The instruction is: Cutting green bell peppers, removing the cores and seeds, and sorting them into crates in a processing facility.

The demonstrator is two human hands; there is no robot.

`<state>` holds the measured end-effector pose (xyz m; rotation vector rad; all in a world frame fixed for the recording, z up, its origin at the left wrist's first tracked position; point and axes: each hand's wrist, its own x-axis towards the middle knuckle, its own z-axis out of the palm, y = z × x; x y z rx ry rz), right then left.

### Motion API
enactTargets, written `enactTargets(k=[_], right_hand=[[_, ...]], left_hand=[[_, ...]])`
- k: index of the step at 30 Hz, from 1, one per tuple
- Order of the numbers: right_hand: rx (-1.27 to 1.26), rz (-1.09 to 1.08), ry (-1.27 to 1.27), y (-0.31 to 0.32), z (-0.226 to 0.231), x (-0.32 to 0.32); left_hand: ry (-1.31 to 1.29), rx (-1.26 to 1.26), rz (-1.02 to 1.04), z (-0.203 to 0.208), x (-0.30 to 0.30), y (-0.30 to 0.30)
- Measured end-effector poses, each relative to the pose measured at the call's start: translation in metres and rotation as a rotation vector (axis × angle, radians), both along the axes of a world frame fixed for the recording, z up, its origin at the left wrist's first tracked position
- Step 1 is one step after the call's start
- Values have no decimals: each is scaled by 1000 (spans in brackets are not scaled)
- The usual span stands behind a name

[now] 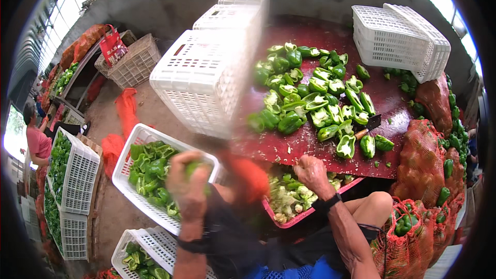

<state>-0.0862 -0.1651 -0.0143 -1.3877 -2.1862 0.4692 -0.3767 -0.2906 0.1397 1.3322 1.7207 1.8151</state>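
My left hand (pixel 187 188), smeared by motion, is over the white crate (pixel 135 188) on the left, its fingers around a green pepper (pixel 195 169). Halved green peppers (pixel 155 171) fill that crate. My right hand (pixel 311 171) is closed at the near edge of the red table (pixel 289 150), above a pink tub (pixel 281 222) of pale pepper cores (pixel 290 201); what it holds, if anything, is hidden. Cut pepper halves (pixel 316 101) are heaped on the table. Among them, on the right, rests a knife (pixel 363 133) with a wooden handle and dark blade.
A white crate stack (pixel 196 67) rises left of the table; more white crates (pixel 390 39) sit at its far right. Red mesh sacks of peppers (pixel 421 160) line the right side. Another crate (pixel 155 243) stands lower left. A person (pixel 39 139) is at far left.
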Motion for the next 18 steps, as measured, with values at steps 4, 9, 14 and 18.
enactTargets(k=[4,9,14,18], right_hand=[[192,5,-30,51,-12,-13],[191,-31,-14,97,-8,-35],[311,65,62,111,12,-84],[337,198,-8,121,-6,-146]], left_hand=[[670,9,315,11,-80,-22],[926,-234,358,-23,-148,-42],[887,-656,224,-112,-226,-61],[777,-714,506,-178,-259,-100]])
